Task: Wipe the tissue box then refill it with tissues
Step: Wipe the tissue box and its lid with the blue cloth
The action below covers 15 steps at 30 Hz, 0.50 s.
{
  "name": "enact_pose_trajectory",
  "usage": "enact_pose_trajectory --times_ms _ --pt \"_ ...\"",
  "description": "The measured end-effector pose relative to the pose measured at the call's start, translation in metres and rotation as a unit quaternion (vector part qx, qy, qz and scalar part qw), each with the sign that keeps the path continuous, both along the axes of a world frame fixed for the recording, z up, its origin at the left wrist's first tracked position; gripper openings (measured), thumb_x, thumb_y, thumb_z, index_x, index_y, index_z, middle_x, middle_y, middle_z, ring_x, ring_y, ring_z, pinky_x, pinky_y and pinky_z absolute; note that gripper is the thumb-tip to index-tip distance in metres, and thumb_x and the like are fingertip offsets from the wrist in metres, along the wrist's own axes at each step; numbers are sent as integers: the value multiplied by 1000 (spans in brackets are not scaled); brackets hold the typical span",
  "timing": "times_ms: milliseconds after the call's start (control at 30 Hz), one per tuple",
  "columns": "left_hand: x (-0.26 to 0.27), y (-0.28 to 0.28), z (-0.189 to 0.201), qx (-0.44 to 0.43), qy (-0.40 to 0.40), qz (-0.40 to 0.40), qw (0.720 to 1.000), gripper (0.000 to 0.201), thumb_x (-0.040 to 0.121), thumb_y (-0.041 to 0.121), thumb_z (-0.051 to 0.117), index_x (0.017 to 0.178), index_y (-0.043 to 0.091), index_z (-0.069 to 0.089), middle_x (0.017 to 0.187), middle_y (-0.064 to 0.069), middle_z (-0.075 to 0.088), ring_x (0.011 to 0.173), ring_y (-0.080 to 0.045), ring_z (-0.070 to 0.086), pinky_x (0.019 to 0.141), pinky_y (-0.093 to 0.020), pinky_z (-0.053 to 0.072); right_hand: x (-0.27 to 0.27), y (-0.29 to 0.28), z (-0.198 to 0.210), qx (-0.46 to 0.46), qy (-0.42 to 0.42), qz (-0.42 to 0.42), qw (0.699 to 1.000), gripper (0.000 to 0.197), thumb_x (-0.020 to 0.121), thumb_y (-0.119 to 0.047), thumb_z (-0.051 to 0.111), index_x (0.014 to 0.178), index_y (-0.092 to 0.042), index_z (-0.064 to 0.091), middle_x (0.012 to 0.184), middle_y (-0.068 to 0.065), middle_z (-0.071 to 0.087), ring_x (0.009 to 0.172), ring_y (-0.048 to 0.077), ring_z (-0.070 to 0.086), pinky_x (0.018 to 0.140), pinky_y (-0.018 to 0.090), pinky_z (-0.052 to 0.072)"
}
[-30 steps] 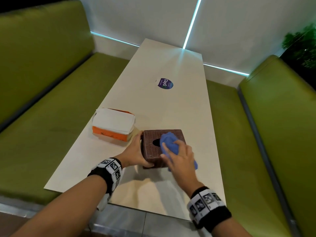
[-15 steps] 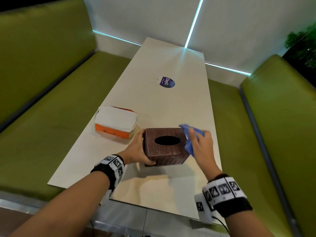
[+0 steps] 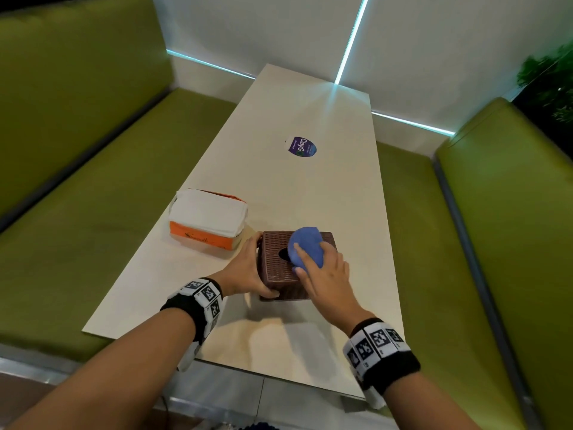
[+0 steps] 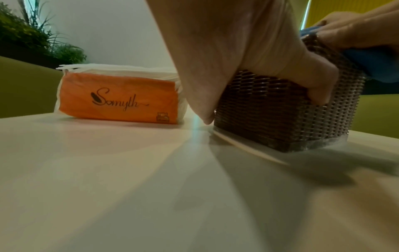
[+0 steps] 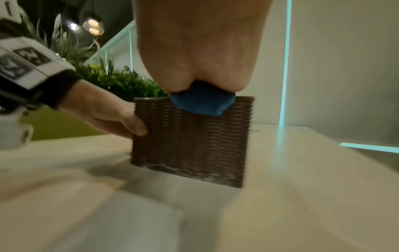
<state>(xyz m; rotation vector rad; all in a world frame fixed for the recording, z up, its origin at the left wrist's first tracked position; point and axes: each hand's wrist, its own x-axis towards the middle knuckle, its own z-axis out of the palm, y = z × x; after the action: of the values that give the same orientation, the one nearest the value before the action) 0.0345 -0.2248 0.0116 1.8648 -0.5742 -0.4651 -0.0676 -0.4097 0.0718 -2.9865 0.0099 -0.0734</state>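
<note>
- The fingers [image 3: 305, 259] of the right hand [image 3: 325, 274] lie fairly straight on a blue cloth [image 3: 305, 248], pressing it onto the top of the brown woven tissue box [image 3: 279, 274]; the left hand [image 3: 245, 271] clamps the box's left side, thumb on the near face.
- The box stands on the desk [image 3: 310, 187] near its front edge; a hard push toward the person could slide it off.
- Cloth may snag in the weave or the top opening.
- The orange tissue pack [image 3: 207, 220] just beside the left hand could get knocked.
</note>
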Motion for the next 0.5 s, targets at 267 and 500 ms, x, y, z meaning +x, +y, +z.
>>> enact_pose_trajectory --times_ms 267,500 --pt "-1 -1 -5 3 -5 11 1000 136 34 41 92 145 14 17 140 -3 35 133 -16 39 114 -39 35 -8 0 -3 153 -41 5 987 19 85 -27 54 101 -34 46 124 9 45 106 30 45 81 36 29" --pt "1 -3 -6 11 4 8 1000 138 34 39 94 146 16 17 140 -2 33 134 -17 37 116 -43 34 -12 -43 7 235 -91 -63 966 29 76 -8 64 87 -33 55 99 -7 48 95 20 43 74 31 21"
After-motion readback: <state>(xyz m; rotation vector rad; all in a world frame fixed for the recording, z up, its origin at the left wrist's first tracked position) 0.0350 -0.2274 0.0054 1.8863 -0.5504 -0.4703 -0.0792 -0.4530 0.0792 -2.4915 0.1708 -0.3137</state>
